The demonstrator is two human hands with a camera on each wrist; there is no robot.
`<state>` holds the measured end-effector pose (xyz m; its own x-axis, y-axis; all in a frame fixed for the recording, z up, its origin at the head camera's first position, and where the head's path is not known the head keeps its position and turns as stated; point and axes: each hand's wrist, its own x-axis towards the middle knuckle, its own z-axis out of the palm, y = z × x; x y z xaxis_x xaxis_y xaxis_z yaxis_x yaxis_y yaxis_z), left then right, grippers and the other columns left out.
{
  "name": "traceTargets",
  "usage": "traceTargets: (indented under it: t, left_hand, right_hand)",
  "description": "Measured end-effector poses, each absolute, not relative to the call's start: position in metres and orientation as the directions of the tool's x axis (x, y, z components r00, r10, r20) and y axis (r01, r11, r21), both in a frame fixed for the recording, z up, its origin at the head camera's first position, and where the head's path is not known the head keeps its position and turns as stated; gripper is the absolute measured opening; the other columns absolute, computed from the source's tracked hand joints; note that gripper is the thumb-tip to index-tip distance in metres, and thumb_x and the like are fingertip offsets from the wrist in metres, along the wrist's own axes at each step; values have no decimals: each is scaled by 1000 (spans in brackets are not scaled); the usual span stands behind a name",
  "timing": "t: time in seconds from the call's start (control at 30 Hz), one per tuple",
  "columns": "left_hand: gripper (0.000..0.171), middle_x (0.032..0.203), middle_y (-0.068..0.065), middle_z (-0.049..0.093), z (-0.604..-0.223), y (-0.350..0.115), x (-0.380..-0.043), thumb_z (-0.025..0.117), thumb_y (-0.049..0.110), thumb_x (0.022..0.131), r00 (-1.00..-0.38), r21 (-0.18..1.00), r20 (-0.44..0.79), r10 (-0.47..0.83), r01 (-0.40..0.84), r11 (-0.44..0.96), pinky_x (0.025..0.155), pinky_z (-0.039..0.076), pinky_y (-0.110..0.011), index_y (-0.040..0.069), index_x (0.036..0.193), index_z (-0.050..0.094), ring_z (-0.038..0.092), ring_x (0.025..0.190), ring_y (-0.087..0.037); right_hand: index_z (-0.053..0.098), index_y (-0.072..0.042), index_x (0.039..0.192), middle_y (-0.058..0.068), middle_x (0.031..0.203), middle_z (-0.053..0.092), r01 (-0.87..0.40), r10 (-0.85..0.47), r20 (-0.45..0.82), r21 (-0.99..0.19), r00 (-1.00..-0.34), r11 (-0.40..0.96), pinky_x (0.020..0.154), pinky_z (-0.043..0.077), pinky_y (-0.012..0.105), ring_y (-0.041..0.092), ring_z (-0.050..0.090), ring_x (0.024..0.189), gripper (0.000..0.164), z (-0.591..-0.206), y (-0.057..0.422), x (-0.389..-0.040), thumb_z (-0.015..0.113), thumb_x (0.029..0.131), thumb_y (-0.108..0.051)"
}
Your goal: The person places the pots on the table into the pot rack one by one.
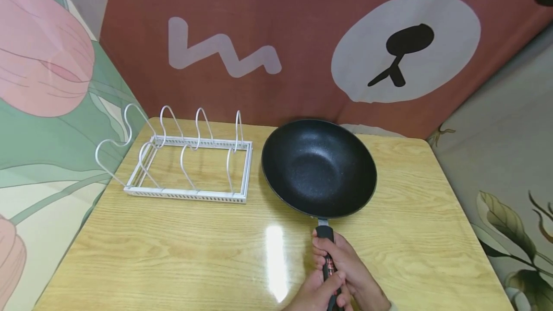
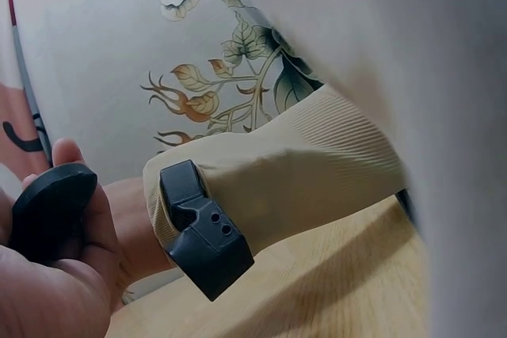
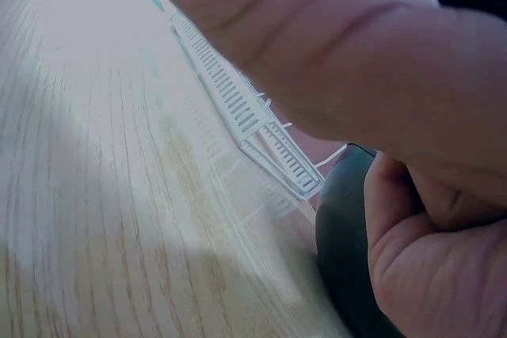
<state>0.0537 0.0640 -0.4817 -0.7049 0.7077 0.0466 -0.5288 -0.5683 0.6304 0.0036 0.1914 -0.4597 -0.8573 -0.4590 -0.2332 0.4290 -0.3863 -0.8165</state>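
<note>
A black wok point(image 1: 319, 167) with a dark, speckled inside faces up over the right half of the table. Both hands grip its long black handle point(image 1: 325, 233). My right hand point(image 1: 347, 263) wraps the handle nearer the pan. Closer to the body, my left hand point(image 1: 317, 294) holds the rear part, thumb across the top. In the left wrist view the rounded handle end point(image 2: 55, 203) pokes out of the left hand point(image 2: 47, 298). The right wrist view has curled fingers point(image 3: 428, 251) up close, with the wok's dark side point(image 3: 341, 235) beyond.
A white wire rack point(image 1: 186, 196) with several upright loops stands left of the wok on the wooden table point(image 1: 194, 248). A reddish-brown cloth with a cartoon face point(image 1: 242, 4) hangs behind the table. Printed cloths point(image 1: 39, 157) flank both sides.
</note>
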Motion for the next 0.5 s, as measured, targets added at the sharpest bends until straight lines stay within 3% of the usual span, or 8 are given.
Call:
traceTargets:
  t: [0.5]
  left_hand:
    - [21, 73, 12, 54, -478, 63, 54, 44, 22, 112, -697, 638, 18, 716, -543, -545, 70, 52, -18, 12, 96, 53, 62, 69, 0]
  right_hand:
    - [46, -5, 113, -9, 76, 49, 423, -443, -241, -824, -863, -377, 61, 45, 17, 3, 51, 65, 8, -454, 190, 4, 50, 105, -5]
